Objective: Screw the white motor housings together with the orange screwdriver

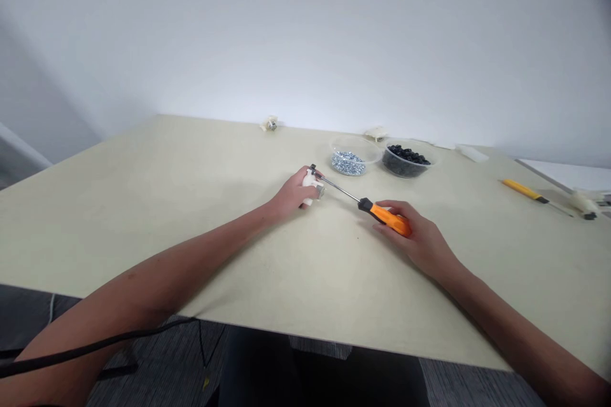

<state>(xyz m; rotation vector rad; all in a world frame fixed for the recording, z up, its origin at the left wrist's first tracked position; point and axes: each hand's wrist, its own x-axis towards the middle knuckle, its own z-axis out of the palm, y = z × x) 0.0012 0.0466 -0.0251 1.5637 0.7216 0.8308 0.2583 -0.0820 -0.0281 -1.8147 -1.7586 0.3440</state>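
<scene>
My left hand [289, 193] is closed around a small white plastic part [309, 191] with a metal piece on its right side and a black piece at its top. In my right hand [420, 235] is a screwdriver [389, 219] with an orange and black handle, gripped by the fingers. Its thin metal shaft points left and its tip meets the black piece at the top of the white part. Whether a screw sits under the tip is too small to tell. Both hands are over the middle of the table.
Behind the hands stand a clear bowl of silvery screws [348, 163] and a clear bowl of black pieces [405, 161]. A yellow screwdriver [525, 191] lies at the right. Small white parts [271, 123] sit along the wall edge. A black cable [105, 339] crosses my left arm.
</scene>
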